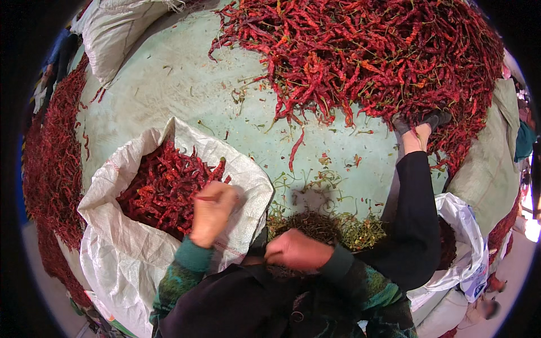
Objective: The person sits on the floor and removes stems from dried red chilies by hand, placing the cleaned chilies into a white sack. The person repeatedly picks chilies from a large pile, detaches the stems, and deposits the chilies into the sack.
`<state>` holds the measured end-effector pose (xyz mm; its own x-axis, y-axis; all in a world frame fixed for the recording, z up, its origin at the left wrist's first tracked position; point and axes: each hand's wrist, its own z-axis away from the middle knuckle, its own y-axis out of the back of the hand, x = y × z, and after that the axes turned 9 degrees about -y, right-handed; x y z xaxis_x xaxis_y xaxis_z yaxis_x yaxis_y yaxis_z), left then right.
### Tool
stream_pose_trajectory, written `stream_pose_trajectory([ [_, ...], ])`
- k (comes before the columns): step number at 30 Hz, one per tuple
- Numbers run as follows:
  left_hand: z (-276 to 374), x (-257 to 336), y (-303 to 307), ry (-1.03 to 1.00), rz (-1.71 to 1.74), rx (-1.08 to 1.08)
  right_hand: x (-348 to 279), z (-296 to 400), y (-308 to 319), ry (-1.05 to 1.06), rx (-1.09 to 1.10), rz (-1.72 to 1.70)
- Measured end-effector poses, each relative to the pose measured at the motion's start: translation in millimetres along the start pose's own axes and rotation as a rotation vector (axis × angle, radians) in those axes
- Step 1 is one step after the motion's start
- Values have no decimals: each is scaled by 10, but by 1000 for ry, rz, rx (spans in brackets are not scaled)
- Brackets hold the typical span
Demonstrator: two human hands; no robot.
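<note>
My left hand (215, 211) is over the right side of an open white woven sack (249, 181) at left. A red chili pepper (219, 168) projects from the top of its closed fingers. Wrinkled dried red chilies (169, 190) fill the sack's mouth. My right hand (298, 250), blurred, is curled in front of my body, just below a heap of chili stems (315, 226). Its fingertips are hidden, so I cannot tell whether something is between them.
A large pile of red chilies (363, 55) spreads across the far right of the pale green floor (169, 93). My leg (416, 190) stretches toward it. A plastic bag (469, 236) stands at right, a full sack (122, 34) at upper left, more chilies (55, 164) along the left.
</note>
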<state>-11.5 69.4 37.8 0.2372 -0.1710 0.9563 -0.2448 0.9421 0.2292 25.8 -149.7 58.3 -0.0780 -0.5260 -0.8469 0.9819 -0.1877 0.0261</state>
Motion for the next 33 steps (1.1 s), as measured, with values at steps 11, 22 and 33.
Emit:
stream_pose_trajectory([
  [11,-68,329,307,-200,-507,128,729,-801,598,-402,1233,557],
  [22,-59,-178,-598,367,443,-236,185,-266,63,-69,886,-55],
  [33,54,259,-536,-327,-62,-308,382,-316,-10,-107,1024,332],
])
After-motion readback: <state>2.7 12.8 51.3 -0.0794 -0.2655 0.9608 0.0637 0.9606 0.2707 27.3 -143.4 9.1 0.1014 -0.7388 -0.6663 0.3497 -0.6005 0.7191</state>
